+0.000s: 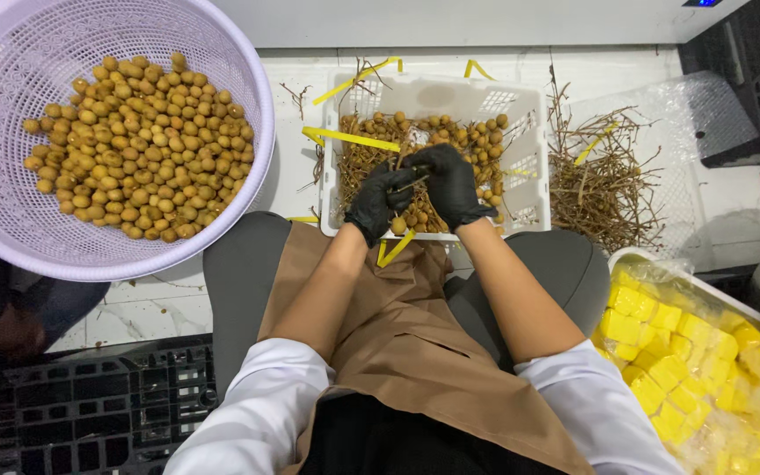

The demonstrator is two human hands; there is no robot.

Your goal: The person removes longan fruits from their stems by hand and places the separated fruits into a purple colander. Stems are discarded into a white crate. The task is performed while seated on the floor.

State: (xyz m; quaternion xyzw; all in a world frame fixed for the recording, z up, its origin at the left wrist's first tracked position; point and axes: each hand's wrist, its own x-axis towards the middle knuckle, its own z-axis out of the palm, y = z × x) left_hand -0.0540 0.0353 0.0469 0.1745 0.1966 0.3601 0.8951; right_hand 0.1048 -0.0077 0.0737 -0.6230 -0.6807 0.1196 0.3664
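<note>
Both my hands wear black gloves and meet over a white slotted crate (525, 114) filled with small brown round fruits on twigs (450, 132). My left hand (378, 198) pinches a twig stem with fruit on it. My right hand (450, 180) grips the same twig bunch from the right side. A loose fruit (398, 225) sits just under my left hand at the crate's near edge. Yellow straps (349, 138) lie across the crate.
A large lilac perforated basket (239, 70) at the left holds several picked brown fruits. A pile of bare twigs (600, 180) lies right of the crate on bubble wrap. A bin of yellow blocks in plastic (688, 361) stands at the right. A dark crate (107, 413) is at the lower left.
</note>
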